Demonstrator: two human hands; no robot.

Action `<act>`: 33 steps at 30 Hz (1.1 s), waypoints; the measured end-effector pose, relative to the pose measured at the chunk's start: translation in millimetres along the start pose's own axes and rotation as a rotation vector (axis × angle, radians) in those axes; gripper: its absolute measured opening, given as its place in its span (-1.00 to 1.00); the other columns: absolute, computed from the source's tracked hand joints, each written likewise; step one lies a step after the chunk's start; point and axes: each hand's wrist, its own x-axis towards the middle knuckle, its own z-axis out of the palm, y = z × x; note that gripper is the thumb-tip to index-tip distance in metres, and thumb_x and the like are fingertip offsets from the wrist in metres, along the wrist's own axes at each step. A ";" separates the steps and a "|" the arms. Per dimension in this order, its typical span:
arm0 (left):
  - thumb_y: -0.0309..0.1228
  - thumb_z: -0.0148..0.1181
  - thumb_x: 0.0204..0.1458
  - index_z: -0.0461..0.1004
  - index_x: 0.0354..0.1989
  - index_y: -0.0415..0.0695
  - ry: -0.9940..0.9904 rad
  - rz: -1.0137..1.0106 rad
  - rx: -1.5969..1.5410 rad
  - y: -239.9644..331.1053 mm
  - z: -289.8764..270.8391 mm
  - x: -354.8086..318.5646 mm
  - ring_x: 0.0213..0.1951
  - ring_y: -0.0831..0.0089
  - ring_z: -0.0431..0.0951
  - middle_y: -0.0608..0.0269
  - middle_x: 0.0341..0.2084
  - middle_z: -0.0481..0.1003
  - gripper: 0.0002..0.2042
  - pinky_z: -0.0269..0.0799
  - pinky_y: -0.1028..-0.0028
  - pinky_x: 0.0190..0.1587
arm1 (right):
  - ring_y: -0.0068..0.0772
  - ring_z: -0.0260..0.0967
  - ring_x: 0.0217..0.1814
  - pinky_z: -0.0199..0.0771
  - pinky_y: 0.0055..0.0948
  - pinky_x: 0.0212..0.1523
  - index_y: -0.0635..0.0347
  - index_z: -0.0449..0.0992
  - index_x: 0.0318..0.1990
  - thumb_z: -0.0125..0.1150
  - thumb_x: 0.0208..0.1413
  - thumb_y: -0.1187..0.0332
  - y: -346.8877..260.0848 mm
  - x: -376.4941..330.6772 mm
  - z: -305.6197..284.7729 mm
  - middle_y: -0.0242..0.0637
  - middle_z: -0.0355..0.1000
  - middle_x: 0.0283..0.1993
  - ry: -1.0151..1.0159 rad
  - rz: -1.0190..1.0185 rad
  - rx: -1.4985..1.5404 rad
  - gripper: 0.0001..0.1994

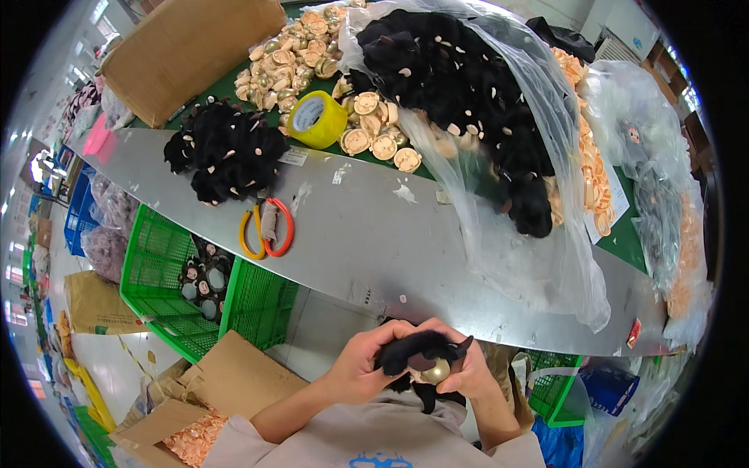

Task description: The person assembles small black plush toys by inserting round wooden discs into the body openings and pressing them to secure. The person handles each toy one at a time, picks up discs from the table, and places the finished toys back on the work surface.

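Closest to the camera, both hands meet just above the person's lap, below the near edge of the surface: the left hand (360, 360) is curled around a black furry toy piece (415, 351), and the right hand (470, 373) clamps its other side, thumb near a small round gold-coloured part (435, 372) set against the fur. Whether that part is already seated or only being pressed in cannot be told from this view, so this piece looks to be mid-assembly rather than finished. Judging by how things lie, a good deal of work is left: a clear plastic bag (507, 203) spilling onto the grey surface (374, 234) holds a large heap of black fur pieces (460, 86), and a smaller pile of black fur (226, 152) sits to the left on the surface. Behind them lie many tan round face-like parts (374, 132), some loose beside a roll of yellow tape (316, 118). Scissors with orange and yellow handles (265, 226) rest untouched between the small pile and the near edge. Below, a green plastic crate (160, 273) holds a few dark pieces that may be finished ones, which suggests only a small share is done so far.
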 end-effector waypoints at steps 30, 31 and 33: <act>-0.42 0.20 0.18 0.41 -0.09 -0.26 -0.073 0.184 -0.070 -0.6 -1.9 1.5 -0.05 0.44 0.38 0.11 -0.04 0.38 -0.78 0.31 0.43 0.01 | -0.44 0.27 0.12 0.28 -0.40 0.14 0.38 0.50 -0.03 0.62 -0.19 0.41 -3.9 -4.8 27.4 -0.29 0.26 0.08 0.045 -0.161 -0.145 -0.46; -0.54 0.17 0.16 0.41 -0.08 -0.26 -0.087 0.221 -0.071 -0.3 -1.0 3.2 -0.05 0.45 0.36 0.13 -0.03 0.36 -0.82 0.30 0.45 0.02 | -0.42 0.28 0.12 0.29 -0.40 0.13 0.37 0.51 -0.06 0.63 -0.19 0.40 -2.9 -6.1 28.2 -0.28 0.27 0.08 0.061 -0.227 -0.289 -0.48; -0.53 0.19 0.13 0.41 -0.09 -0.26 -0.051 0.193 -0.087 -3.9 -1.2 0.8 -0.03 0.41 0.34 0.12 -0.05 0.32 -0.80 0.31 0.41 0.05 | -0.39 0.30 0.11 0.32 -0.39 0.11 0.36 0.53 -0.11 0.64 -0.19 0.38 -2.0 -7.3 30.0 -0.25 0.29 0.07 0.088 -0.359 -0.581 -0.51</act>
